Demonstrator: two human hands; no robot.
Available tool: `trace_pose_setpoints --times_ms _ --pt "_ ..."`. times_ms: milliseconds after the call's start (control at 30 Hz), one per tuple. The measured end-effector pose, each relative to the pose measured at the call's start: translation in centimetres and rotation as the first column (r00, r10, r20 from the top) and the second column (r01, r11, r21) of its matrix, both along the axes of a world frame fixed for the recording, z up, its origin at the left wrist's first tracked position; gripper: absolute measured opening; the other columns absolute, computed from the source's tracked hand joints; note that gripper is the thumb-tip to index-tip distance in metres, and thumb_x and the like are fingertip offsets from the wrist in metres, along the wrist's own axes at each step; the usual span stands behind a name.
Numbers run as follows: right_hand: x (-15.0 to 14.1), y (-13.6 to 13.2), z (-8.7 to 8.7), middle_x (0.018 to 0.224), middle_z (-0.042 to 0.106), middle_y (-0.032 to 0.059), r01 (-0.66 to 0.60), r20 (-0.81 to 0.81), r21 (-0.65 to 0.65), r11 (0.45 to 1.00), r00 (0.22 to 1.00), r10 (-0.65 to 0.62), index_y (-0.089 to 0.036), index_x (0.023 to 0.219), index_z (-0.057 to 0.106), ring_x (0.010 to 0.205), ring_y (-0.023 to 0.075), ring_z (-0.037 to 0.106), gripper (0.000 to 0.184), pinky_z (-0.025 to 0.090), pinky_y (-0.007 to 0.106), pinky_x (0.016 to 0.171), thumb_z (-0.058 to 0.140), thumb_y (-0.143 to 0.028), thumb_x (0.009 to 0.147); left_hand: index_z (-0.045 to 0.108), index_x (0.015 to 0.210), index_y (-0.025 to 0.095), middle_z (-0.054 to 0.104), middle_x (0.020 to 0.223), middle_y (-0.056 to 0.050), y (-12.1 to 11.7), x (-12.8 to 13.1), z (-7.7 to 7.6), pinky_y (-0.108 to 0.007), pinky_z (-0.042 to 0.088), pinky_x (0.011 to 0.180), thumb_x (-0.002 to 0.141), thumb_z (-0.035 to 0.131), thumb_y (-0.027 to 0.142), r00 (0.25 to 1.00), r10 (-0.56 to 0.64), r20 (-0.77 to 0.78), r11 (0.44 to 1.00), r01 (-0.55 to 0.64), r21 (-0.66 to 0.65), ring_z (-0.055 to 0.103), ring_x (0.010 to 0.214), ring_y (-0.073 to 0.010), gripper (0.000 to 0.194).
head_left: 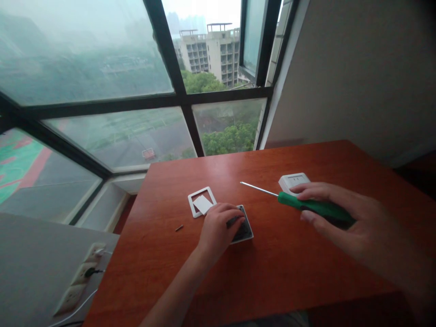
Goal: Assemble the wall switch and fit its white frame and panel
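Note:
My right hand (350,218) is closed around the green handle of a screwdriver (316,210). Its thin metal shaft points left, with the tip in the air above the table. My left hand (220,227) is over a small square box (247,229) with a white rim and a dark inside. Thumb and fingers come together in a pinch at the box's upper part; what lies between them is hidden. Just beyond that hand are a white square frame (191,205) and a white flat plate (202,204), which overlaps the frame.
A small screw-like piece (179,228) lies left of the box on the reddish-brown table (272,268). Behind the screwdriver sits a white socket-like block (293,180). Windows (116,131) border the far side, and wall sockets (81,272) with plugged cables are at lower left.

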State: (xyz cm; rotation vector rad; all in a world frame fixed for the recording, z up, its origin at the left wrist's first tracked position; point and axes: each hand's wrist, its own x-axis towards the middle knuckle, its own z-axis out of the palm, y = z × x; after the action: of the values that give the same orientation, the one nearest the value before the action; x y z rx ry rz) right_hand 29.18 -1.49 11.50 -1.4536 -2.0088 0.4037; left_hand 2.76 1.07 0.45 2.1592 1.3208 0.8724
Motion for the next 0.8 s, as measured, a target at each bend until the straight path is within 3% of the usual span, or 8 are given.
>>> trace_pose_setpoints --times_ms 67,267,533,800 --pt "-0.2 0.0 0.3 0.111 0.070 0.0040 -0.023 -0.020 0.020 1.000 1.000 0.023 -0.029 0.106 0.065 0.101 0.0256 0.065 0.024 0.050 0.036 0.085 0.061 -0.038 0.083 0.073 0.089 0.025 0.071 0.094 -0.004 0.0 0.0 -0.1 -0.036 0.051 0.081 0.085 0.065 0.022 1.000 0.008 -0.006 1.000 -0.008 0.007 0.064 0.088 -0.0210 0.009" --pt "-0.3 -0.4 0.4 0.093 0.074 0.0023 0.058 -0.036 -0.049 0.997 0.998 -0.060 -0.029 0.105 0.066 0.074 0.0206 0.069 0.030 0.051 0.028 0.058 0.065 -0.046 0.080 0.075 0.089 0.025 0.071 0.091 -0.004 0.1 0.1 -0.4 -0.035 0.049 0.080 0.084 0.067 0.021 0.998 0.037 -0.041 0.999 -0.036 0.031 0.064 0.086 -0.0204 0.009" --pt "-0.3 -0.4 1.1 0.101 0.074 0.0034 0.066 -0.060 -0.178 0.982 0.995 -0.078 -0.027 0.094 0.066 0.086 0.0260 0.070 0.027 0.054 0.032 0.065 0.065 -0.050 0.079 0.075 0.085 0.026 0.071 0.088 -0.003 0.2 0.3 -1.1 -0.032 0.047 0.077 0.081 0.071 0.020 0.999 0.049 -0.022 0.996 -0.047 0.069 0.064 0.082 -0.0190 0.008" --pt "-0.4 -0.4 1.1 0.088 0.074 0.0011 0.051 -0.051 -0.178 0.983 0.997 -0.061 -0.026 0.092 0.067 0.069 0.0199 0.069 0.024 0.051 0.029 0.059 0.063 -0.047 0.081 0.075 0.086 0.026 0.071 0.088 -0.002 0.2 0.3 -1.2 -0.034 0.046 0.078 0.083 0.070 0.022 0.997 0.054 -0.050 0.996 -0.050 0.079 0.063 0.083 -0.0192 0.007"
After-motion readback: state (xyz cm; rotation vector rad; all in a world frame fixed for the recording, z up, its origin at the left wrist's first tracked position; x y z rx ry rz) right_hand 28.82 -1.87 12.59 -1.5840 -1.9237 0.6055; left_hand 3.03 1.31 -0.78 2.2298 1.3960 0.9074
